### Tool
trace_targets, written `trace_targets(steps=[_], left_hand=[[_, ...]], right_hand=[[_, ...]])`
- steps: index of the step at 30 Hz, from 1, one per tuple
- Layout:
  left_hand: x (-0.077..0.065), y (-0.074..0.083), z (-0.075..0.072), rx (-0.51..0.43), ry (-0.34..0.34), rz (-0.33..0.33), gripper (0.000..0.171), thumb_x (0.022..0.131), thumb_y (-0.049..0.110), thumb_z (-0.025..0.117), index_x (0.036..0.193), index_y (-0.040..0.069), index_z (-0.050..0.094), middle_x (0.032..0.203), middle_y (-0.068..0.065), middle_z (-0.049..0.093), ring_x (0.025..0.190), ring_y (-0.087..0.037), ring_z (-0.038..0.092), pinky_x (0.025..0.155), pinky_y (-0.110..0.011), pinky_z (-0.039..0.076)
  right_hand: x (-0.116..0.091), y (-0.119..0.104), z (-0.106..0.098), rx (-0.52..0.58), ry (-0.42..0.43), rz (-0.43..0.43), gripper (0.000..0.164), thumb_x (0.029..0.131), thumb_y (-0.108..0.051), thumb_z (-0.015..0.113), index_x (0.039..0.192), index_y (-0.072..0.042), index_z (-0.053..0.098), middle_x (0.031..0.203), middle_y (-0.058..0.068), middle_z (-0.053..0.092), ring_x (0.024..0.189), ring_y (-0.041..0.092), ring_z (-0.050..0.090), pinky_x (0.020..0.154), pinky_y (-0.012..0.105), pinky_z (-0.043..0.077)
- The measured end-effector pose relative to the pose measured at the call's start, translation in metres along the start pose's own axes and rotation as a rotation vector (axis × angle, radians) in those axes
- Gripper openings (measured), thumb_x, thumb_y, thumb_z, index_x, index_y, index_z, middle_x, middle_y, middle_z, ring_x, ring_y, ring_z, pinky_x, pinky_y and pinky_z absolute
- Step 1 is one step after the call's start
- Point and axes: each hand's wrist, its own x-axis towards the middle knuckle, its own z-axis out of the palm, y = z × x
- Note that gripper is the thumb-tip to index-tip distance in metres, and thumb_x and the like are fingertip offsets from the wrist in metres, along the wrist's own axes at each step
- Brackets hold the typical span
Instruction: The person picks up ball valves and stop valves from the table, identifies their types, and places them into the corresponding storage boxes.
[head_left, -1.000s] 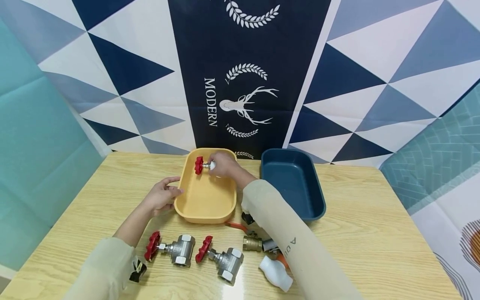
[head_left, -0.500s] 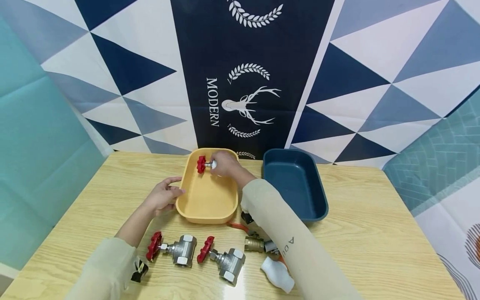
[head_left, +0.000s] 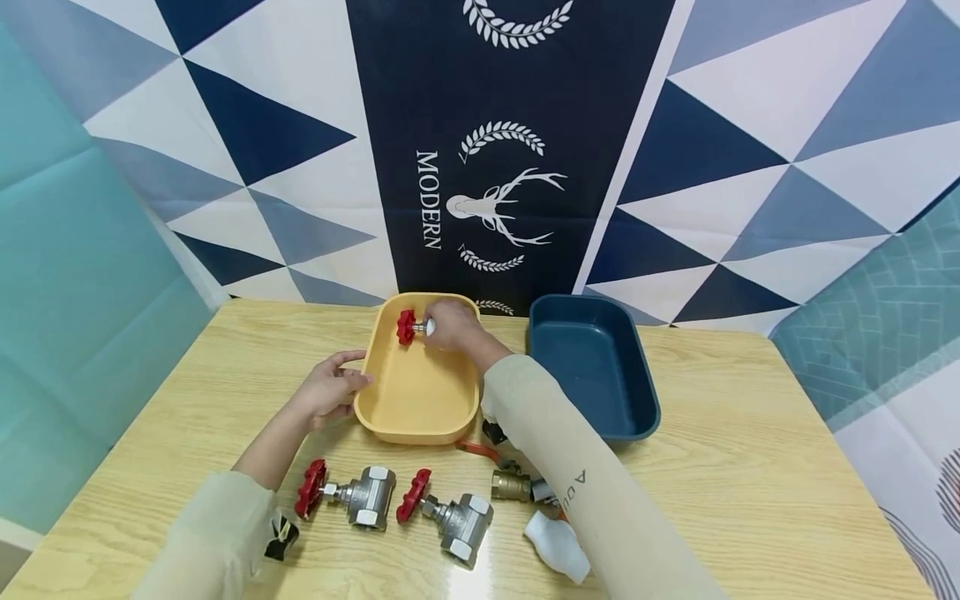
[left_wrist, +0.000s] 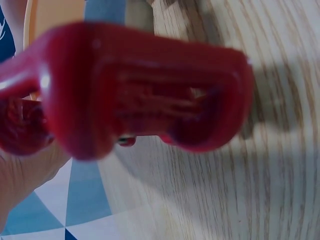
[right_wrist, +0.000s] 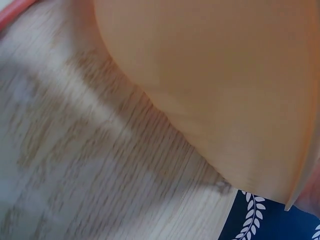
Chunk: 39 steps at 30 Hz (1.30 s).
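Observation:
In the head view, my right hand (head_left: 452, 325) reaches into the far part of a yellow tray (head_left: 416, 400) and grips a valve with a red handwheel (head_left: 406, 327). The handwheel points left; the valve's body is mostly hidden by the fingers. My left hand (head_left: 327, 389) holds the tray's left rim, thumb over the edge and fingers against the outer wall. Two metal valves, one left (head_left: 367, 498) and one right (head_left: 462, 527), lie in front of the tray, each with a red handwheel. A red handwheel (left_wrist: 150, 90) fills much of the left wrist view.
A dark blue tray (head_left: 588, 375) stands right of the yellow one. Beneath the right forearm lie a brass valve (head_left: 511, 486) with a red lever (head_left: 477, 451) and a white fitting (head_left: 557, 546). A patterned backdrop (head_left: 495, 208) rises behind the table (head_left: 735, 467).
The head view has shifted slightly, moving the whole scene a little to the right. Both hands keep their places on the tray and the valve.

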Motion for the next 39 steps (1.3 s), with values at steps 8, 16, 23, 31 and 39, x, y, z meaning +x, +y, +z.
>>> trace_targets(steps=[8,16,23,31,39], left_hand=[[0.0010,0.0028,-0.0006,0.004,-0.006,0.001,0.061,0.093,0.007,0.052,0.146,0.005,0.023,0.102,-0.009,0.052,0.069,-0.010,0.056,0.054,-0.020,0.046],[0.0010,0.0026,-0.0007,0.014,0.000,-0.001,0.060,0.093,0.006,0.052,0.146,0.005,0.024,0.103,-0.010,0.052,0.068,-0.011,0.057,0.054,-0.020,0.047],[0.0001,0.0020,0.0021,-0.002,0.003,-0.004,0.059,0.092,0.005,0.052,0.145,0.005,0.025,0.107,-0.014,0.052,0.071,-0.013,0.059,0.056,-0.022,0.049],[-0.0001,0.0017,0.0015,0.001,0.003,0.004,0.060,0.093,0.006,0.052,0.145,0.004,0.024,0.108,-0.015,0.052,0.072,-0.013,0.060,0.056,-0.022,0.050],[-0.0013,0.0023,0.0023,-0.005,0.006,-0.004,0.060,0.092,0.005,0.052,0.145,0.004,0.024,0.106,-0.014,0.052,0.071,-0.012,0.059,0.056,-0.022,0.049]], right_hand=[[0.0007,-0.0009,0.0002,-0.009,0.010,0.031,0.028,0.081,-0.030,0.069,0.104,-0.016,0.065,0.102,0.001,0.062,0.095,0.018,0.054,0.082,0.030,0.048],[0.0016,-0.0015,0.0004,-0.051,0.004,0.032,0.029,0.084,-0.030,0.066,0.109,-0.016,0.063,0.107,0.003,0.060,0.099,0.019,0.054,0.084,0.032,0.048],[-0.0007,-0.0024,0.0020,-0.045,-0.010,0.044,0.027,0.084,-0.027,0.065,0.108,-0.016,0.063,0.106,0.003,0.058,0.100,0.020,0.052,0.087,0.034,0.046],[-0.0015,-0.0022,0.0044,-0.068,-0.027,0.048,0.026,0.082,-0.022,0.067,0.107,-0.016,0.062,0.107,0.003,0.056,0.106,0.022,0.048,0.093,0.036,0.043],[-0.0011,-0.0023,0.0055,-0.097,-0.018,0.016,0.024,0.082,-0.021,0.066,0.105,-0.016,0.063,0.104,0.004,0.058,0.103,0.022,0.050,0.090,0.037,0.045]])
